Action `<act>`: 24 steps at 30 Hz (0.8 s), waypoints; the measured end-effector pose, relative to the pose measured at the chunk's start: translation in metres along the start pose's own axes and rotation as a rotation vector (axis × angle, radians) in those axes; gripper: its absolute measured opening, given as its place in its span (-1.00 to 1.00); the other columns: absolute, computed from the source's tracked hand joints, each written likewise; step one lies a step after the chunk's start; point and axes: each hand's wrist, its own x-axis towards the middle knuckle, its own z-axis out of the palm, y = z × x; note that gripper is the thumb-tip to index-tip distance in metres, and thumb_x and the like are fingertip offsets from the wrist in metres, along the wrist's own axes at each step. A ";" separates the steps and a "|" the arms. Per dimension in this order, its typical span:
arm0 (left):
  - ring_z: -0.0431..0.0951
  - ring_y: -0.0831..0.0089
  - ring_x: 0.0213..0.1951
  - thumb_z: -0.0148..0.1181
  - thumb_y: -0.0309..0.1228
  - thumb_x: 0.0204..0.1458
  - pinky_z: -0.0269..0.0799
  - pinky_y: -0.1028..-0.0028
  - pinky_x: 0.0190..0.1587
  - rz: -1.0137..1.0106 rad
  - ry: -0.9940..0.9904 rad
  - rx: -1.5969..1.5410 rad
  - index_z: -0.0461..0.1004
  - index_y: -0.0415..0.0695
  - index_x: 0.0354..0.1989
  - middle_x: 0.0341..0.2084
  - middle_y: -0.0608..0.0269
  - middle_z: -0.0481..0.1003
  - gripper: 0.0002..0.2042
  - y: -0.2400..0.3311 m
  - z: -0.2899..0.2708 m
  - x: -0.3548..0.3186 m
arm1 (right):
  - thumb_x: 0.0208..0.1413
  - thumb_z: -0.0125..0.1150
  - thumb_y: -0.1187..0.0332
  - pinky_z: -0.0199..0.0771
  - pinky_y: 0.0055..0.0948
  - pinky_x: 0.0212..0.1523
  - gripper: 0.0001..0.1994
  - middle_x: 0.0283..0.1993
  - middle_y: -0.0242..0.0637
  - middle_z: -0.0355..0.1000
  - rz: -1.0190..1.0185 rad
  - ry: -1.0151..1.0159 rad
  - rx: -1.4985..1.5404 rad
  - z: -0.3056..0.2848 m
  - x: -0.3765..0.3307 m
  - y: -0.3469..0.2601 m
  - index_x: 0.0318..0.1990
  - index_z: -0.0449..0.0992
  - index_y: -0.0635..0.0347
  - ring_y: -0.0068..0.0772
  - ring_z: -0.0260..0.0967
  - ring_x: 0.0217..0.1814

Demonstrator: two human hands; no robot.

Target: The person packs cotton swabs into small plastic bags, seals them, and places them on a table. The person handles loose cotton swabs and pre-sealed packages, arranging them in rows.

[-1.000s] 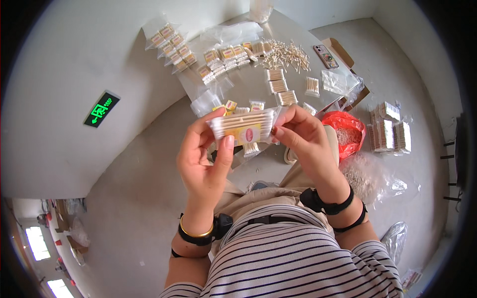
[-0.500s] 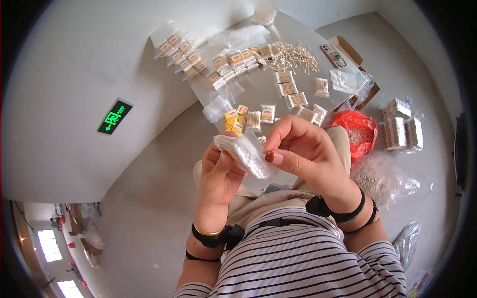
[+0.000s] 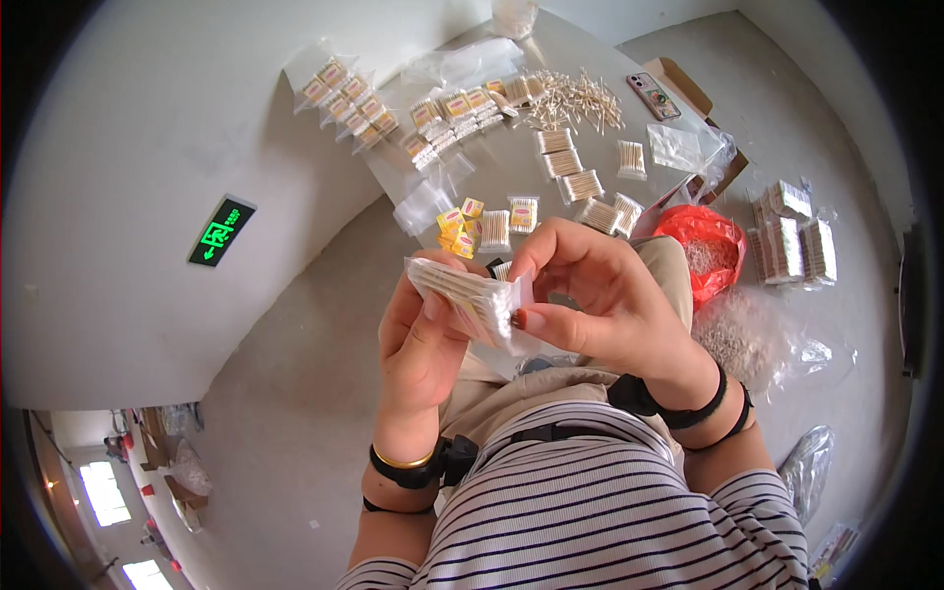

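Since a second ago the bag (image 3: 472, 300) of cotton swabs was turned from flat to edge-on and brought closer to the body; probably its open end is being closed now. The left hand (image 3: 418, 344) grips it from below, the right hand (image 3: 600, 295) pinches its flap. On the table (image 3: 511, 157) lie filled packs (image 3: 349, 93), yellow labels (image 3: 454, 224) and loose swabs (image 3: 575, 98). A green sign (image 3: 222, 230) sits at the left.

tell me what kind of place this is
Probably a small hand-packing workspace, perhaps in a home or workshop. Both hands hold a clear packet of cotton swabs over a grey table covered with more filled packets and a loose swab pile. A red bag sits on the floor.
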 end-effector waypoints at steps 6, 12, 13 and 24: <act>0.51 0.45 0.03 0.11 -0.19 0.33 0.44 0.40 0.08 0.012 -0.019 0.085 0.30 -0.21 0.14 0.00 0.14 0.48 -0.61 -0.001 0.001 -0.001 | 0.14 0.33 0.47 0.41 -0.50 0.06 -0.77 -0.13 -0.40 0.47 0.060 -0.034 -0.054 -0.006 -0.001 -0.004 -0.08 0.46 0.26 -0.60 0.42 -0.05; 0.51 0.49 -0.01 0.12 -0.22 0.33 0.43 0.44 0.06 -0.008 -0.002 0.151 0.31 -0.22 0.11 -0.03 0.16 0.48 -0.64 0.004 0.000 -0.001 | 0.11 0.38 0.43 0.42 -0.52 -0.01 -0.77 -0.16 -0.40 0.49 0.055 -0.025 -0.159 -0.008 0.000 -0.006 -0.13 0.51 0.27 -0.60 0.43 -0.11; 0.50 0.50 -0.03 0.12 -0.23 0.33 0.43 0.45 0.04 0.002 0.005 0.181 0.32 -0.22 0.11 -0.04 0.17 0.48 -0.65 0.006 0.001 -0.001 | 0.11 0.38 0.42 0.42 -0.52 -0.02 -0.78 -0.17 -0.41 0.50 0.046 -0.024 -0.177 -0.008 0.000 -0.006 -0.13 0.51 0.27 -0.61 0.43 -0.12; 0.45 0.56 -0.15 0.12 -0.31 0.32 0.38 0.51 -0.05 0.039 0.066 0.441 0.34 -0.25 0.07 -0.13 0.24 0.47 -0.70 0.021 0.014 0.000 | 0.12 0.35 0.44 0.41 -0.54 -0.03 -0.76 -0.15 -0.40 0.50 0.067 -0.047 -0.174 -0.016 0.002 -0.001 -0.09 0.51 0.28 -0.61 0.41 -0.12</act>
